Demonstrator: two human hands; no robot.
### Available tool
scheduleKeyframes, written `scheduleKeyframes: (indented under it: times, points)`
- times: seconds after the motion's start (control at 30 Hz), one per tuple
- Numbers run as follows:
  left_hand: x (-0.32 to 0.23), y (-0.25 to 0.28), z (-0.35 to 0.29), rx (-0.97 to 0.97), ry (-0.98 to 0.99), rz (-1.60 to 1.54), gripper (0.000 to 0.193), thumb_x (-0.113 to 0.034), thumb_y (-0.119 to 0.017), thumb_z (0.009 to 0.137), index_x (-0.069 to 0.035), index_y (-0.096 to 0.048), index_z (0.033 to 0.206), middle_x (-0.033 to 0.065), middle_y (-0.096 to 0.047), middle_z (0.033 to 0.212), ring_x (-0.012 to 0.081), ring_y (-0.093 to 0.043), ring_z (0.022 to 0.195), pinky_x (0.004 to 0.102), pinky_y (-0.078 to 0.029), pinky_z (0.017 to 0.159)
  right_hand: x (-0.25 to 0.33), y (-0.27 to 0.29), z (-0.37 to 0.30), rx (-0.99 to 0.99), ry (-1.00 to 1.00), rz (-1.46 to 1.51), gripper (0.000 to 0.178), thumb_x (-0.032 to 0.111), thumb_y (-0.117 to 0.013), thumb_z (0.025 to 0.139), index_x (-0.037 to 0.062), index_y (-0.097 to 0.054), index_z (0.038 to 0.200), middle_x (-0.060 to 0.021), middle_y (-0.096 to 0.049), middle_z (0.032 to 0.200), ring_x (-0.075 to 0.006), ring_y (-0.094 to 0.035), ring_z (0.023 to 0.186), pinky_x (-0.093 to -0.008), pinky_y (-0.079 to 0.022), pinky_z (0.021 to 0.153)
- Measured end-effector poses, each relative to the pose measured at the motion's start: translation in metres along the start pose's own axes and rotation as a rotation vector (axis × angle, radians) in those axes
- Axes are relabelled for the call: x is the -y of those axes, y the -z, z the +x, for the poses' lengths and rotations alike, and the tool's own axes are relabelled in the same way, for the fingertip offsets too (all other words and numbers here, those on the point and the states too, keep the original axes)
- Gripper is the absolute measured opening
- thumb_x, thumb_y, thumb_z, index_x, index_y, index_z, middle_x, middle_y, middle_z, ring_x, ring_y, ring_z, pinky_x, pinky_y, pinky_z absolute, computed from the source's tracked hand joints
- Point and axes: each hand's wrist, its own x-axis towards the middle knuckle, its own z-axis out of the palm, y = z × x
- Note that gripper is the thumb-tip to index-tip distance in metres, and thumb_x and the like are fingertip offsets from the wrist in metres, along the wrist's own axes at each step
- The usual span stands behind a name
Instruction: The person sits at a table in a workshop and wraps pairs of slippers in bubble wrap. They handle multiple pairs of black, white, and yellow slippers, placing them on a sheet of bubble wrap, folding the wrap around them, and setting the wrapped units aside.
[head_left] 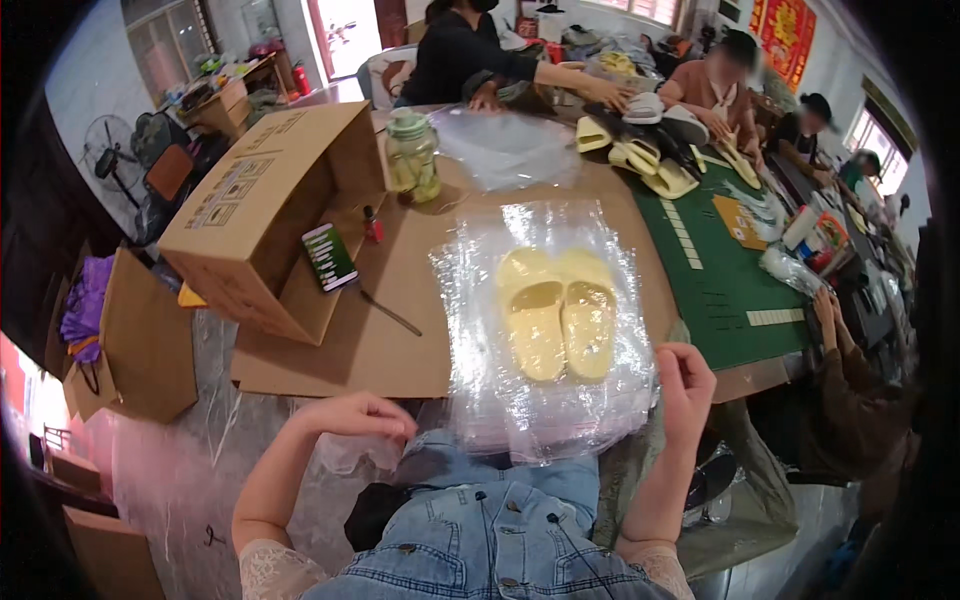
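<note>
A pair of pale yellow slide sandals (562, 315) lies side by side on a stack of clear plastic bags (475, 350), seemingly under or inside the top one; glare hides which. The stack overhangs the table's near edge above my lap. At its lower right corner, my right hand (685, 390) pinches the edge of a plastic bag between thumb and fingers. Left of the stack, my left hand (365, 415) hangs just off the table edge with its fingers curled closed. Crumpled clear plastic (355, 453) shows below that hand; whether the fingers hold anything is hidden.
An open cardboard box (235, 215) lies on its side at left, with a phone (329, 257), small red bottle (373, 225) and thin dark tool (390, 312) nearby. Behind stand a green-lidded jar (412, 160) and clear bags (510, 150). Co-workers handle slides (655, 165) beside a green mat (715, 290).
</note>
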Motion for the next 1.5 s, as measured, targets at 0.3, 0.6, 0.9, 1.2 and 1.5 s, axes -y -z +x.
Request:
scheduleKeyframes:
  times: [0.3,0.6,0.9,1.2,1.5]
  points:
    - [-0.09,0.019,0.131,-0.702,-0.686,0.29,0.044,-0.026,-0.068,0.096,-0.01,-0.063,0.136,0.0154,-0.054,0.149,0.0312,-0.051,0.137,0.0416,-0.042,0.113,0.032,-0.041,0.029,0.08,0.161,-0.388,0.01,0.009,-0.073,0.092,-0.0014,-0.071,0.093,-0.0037,-0.066,0.073,-0.0064,-0.057,0.066,-0.0234,-0.045,0.06]
    - [-0.077,0.018,0.225,-0.781,-0.608,0.661,0.07,-0.043,-0.068,0.092,-0.013,-0.046,0.151,0.0216,-0.038,0.16,0.0441,-0.033,0.147,0.0479,-0.031,0.121,-0.083,-0.106,0.062,0.25,0.106,-0.904,0.051,0.058,-0.07,0.087,0.0067,-0.073,0.08,-0.0135,-0.07,0.072,-0.0335,-0.07,0.068,-0.0444,-0.054,0.064]
    - [-0.047,0.016,0.233,-0.826,-0.71,0.484,0.067,-0.037,-0.065,0.095,-0.008,-0.045,0.152,0.0213,-0.041,0.158,0.0379,-0.042,0.143,0.0446,-0.035,0.118,-0.125,-0.111,0.035,0.111,0.081,-0.815,0.047,0.053,-0.071,0.088,0.0097,-0.062,0.073,-0.0103,-0.065,0.063,-0.0319,-0.066,0.061,-0.0446,-0.051,0.059]
    - [-0.04,0.016,0.235,-0.866,-0.714,0.316,0.049,-0.027,-0.059,0.1,-0.008,-0.055,0.144,0.0176,-0.052,0.15,0.0356,-0.049,0.138,0.042,-0.038,0.116,-0.136,-0.112,0.033,0.077,0.071,-0.773,0.044,0.049,-0.071,0.09,0.0095,-0.062,0.073,-0.01,-0.066,0.063,-0.0315,-0.067,0.062,-0.0443,-0.052,0.06]
    - [-0.034,0.017,0.241,-0.868,-0.728,0.29,0.045,-0.023,-0.057,0.1,-0.006,-0.056,0.142,0.0191,-0.054,0.148,0.0349,-0.051,0.136,0.042,-0.039,0.116,-0.127,-0.11,0.032,0.085,0.049,-0.739,0.039,0.043,-0.073,0.089,0.0083,-0.063,0.073,-0.0099,-0.066,0.063,-0.0309,-0.067,0.062,-0.0428,-0.052,0.059]
